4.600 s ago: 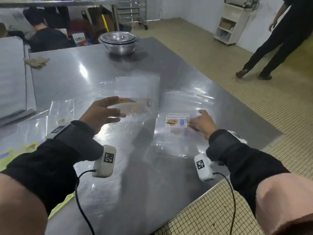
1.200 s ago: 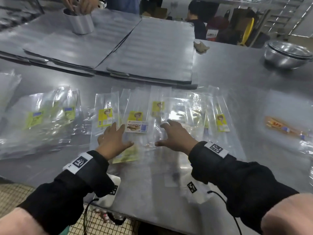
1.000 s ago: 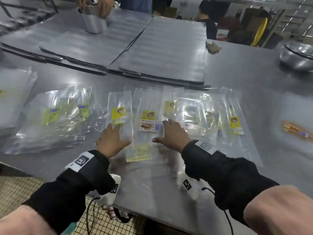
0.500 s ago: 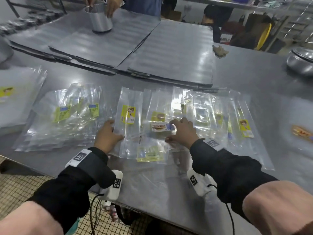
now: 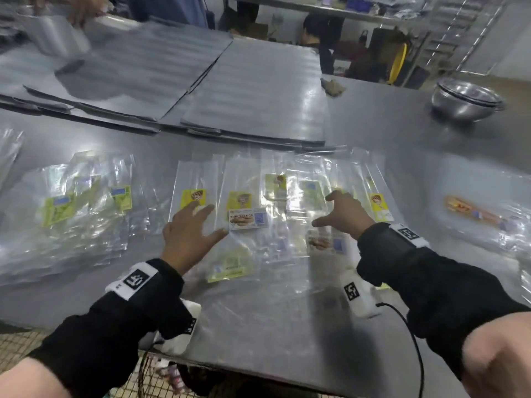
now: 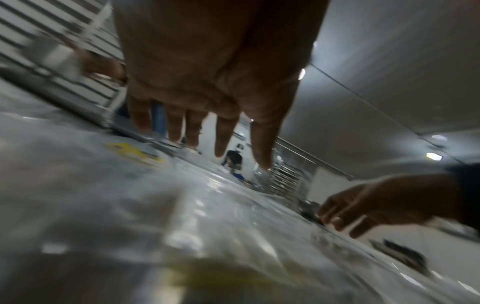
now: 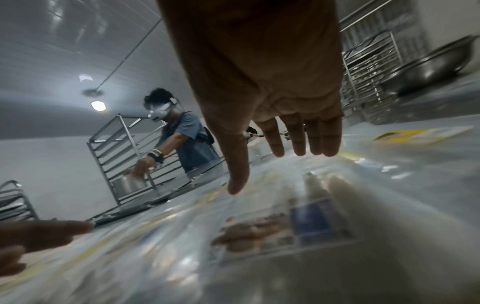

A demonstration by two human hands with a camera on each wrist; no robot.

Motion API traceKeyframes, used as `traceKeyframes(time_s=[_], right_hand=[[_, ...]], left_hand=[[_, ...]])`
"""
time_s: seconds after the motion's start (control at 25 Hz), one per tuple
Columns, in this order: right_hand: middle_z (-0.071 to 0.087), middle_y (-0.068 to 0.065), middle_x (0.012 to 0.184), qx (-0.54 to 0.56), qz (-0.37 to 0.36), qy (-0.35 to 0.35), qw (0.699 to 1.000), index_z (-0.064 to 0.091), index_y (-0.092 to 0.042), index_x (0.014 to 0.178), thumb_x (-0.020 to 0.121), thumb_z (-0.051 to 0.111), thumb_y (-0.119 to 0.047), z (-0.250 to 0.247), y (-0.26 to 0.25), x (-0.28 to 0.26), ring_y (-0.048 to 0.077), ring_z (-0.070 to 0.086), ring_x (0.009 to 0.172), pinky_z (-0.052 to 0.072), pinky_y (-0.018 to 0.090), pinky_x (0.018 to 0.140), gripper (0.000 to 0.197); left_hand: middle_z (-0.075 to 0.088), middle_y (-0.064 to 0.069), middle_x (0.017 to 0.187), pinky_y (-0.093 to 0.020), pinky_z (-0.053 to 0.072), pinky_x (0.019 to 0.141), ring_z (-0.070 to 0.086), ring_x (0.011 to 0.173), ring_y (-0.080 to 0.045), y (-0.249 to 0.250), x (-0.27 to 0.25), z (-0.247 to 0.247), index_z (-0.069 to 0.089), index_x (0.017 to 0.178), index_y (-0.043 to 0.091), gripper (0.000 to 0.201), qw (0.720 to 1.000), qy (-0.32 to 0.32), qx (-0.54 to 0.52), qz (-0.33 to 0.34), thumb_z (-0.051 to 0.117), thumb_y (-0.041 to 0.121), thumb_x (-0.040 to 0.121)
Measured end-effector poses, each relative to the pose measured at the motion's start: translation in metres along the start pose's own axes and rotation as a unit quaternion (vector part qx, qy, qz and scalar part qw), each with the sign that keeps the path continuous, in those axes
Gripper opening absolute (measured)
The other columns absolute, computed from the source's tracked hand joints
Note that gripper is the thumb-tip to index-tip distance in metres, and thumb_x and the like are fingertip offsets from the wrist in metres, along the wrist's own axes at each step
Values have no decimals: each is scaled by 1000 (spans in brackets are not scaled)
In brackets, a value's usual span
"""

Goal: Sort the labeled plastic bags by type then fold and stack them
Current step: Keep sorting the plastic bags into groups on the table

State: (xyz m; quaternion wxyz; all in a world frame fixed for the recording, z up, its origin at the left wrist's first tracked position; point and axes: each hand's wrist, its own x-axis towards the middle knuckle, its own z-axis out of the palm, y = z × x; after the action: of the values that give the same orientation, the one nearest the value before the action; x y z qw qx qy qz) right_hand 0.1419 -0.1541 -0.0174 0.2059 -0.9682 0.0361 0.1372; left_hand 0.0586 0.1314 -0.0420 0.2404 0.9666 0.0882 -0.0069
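Head view: the steel desk [image 5: 373, 133] carries a spread of clear plastic bags, taken here relative to the white-labelled bag [image 5: 248, 219] with a blue square on its label, which lies at the centre of the spread. The left hand [image 5: 186, 234] sits just left of that label, fingers spread and fairly straight, thumb tip pointing at the label's lower left corner; its grip holds nothing. Contact with the plastic beneath cannot be confirmed. The right hand [image 5: 344, 214] is to the right of the label, fingers extended and splayed, grip likewise empty. A second bag with a similar white label [image 5: 324, 242] lies under that hand's wrist side.

Left wrist view: the left hand [image 6: 207, 82] shows straight fingers [image 6: 262, 144] pointing down toward the plastic; picture blurred. Right wrist view: the right hand [image 7: 259, 78] is flat and open above a blurred label.

Beyond and beside the central label lie yellow-labelled bags [image 5: 194, 198]. Well to its left is a heap of green-labelled bags [image 5: 60, 206]. Well to its right lies an orange-labelled bag [image 5: 474, 215]. Behind the spread rest grey flat sheets [image 5: 253, 90]; a steel bowl [image 5: 465, 99] stands at the far right. Another person [image 7: 182, 139] handles a metal pot across the desk.
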Motion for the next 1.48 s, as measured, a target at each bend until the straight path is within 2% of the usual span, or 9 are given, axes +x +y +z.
traceKeyframes(time_s=[0.12,0.28,0.48,0.72,0.84,0.92,1.08,1.24,1.48], right_hand=[[42,17,135,-51,62,-10,997,34,-4,137,66,82,-43,1,23,-1,34,41,125,40,40,101,94],[42,18,129,-51,79,18,995,33,-3,134,60,84,-46,16,32,-5,33,43,119,41,39,95,100],[32,20,133,123,75,52,988,29,-11,141,60,88,-18,14,36,-4,36,43,119,40,36,98,101],[54,8,95,187,42,80,978,47,-9,130,68,77,3,-1,54,-8,21,52,85,41,25,71,69],[56,15,93,281,75,76,954,29,-10,141,71,70,8,-7,64,-8,25,56,84,53,38,78,83],[59,23,97,339,103,67,933,37,-3,133,76,62,10,-10,75,-9,29,59,79,55,46,77,63],[56,11,78,340,91,54,934,58,-5,101,84,52,7,-18,95,-14,21,53,58,48,32,55,22],[65,6,93,451,108,-51,885,58,-10,103,91,58,-39,-21,104,-17,21,56,78,45,35,69,32],[60,17,104,348,66,30,935,55,-11,90,85,59,2,-35,131,-14,28,61,85,46,25,53,15]], left_hand=[[7,-1,159,-45,12,115,7,146,-18,33,-1,19,16,150,26,86,985,-119,81,99,49,68,82],[-9,-4,159,-54,2,114,-5,147,-20,49,8,42,1,151,23,88,960,-212,156,93,45,64,86],[18,-2,156,-44,25,109,22,142,-17,51,18,37,32,144,32,47,973,-159,138,94,38,39,98],[22,3,156,-45,9,115,16,144,-12,85,9,21,25,145,41,48,995,-75,-60,40,38,42,98],[14,2,158,-54,7,114,8,146,-14,118,-1,38,18,146,44,53,988,-123,-35,86,37,48,96],[6,0,159,-58,5,113,4,146,-19,140,-4,56,15,146,46,53,980,-177,6,96,33,51,97],[4,-3,159,-60,10,112,5,146,-26,169,-7,91,14,146,47,55,968,-224,57,98,30,58,94],[7,-2,159,-56,16,112,6,146,-22,182,-14,113,28,143,45,61,966,-226,42,118,40,66,86],[12,-7,158,-42,19,115,10,145,-23,205,-16,116,28,146,31,65,971,-178,7,157,55,47,89]])
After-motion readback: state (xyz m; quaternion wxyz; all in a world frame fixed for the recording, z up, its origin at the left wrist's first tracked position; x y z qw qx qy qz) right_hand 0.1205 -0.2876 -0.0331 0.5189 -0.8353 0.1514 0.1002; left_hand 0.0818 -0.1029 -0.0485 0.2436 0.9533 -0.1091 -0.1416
